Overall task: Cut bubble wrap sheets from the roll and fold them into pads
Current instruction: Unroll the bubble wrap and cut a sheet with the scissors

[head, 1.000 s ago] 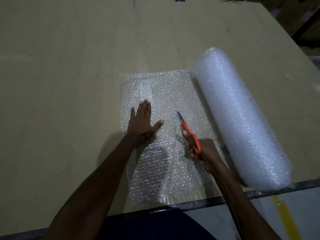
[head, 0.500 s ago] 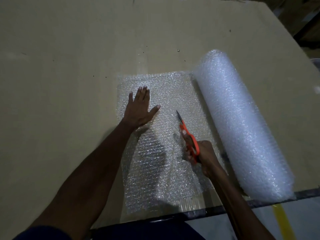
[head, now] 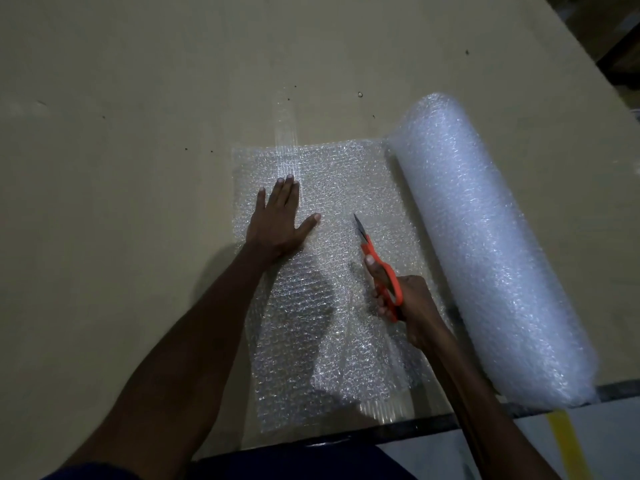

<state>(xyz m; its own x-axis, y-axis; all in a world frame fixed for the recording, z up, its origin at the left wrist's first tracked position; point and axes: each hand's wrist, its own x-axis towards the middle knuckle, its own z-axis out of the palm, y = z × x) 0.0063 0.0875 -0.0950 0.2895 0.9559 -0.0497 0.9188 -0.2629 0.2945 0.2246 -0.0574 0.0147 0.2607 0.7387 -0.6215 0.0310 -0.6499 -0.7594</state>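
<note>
A thick roll of bubble wrap [head: 485, 244] lies on the right of the table, running from far left to near right. An unrolled sheet [head: 332, 181] spreads flat to its left, reaching the near table edge. My left hand [head: 278, 220] presses flat on the sheet's left part, fingers straight and thumb spread. My right hand [head: 405, 299] grips orange-handled scissors [head: 374, 258] over the sheet's middle, blades pointing away from me and nearly closed.
The work surface is a large brown cardboard-covered table [head: 138, 168]. Its dark near edge [head: 415, 424] runs below the sheet. A grey floor with a yellow stripe [head: 568, 441] shows at the lower right. Dark shelving sits at the far right corner.
My left hand slid farther up the sheet and a little left, flattening it. The right hand with the scissors stayed almost where it was.
</note>
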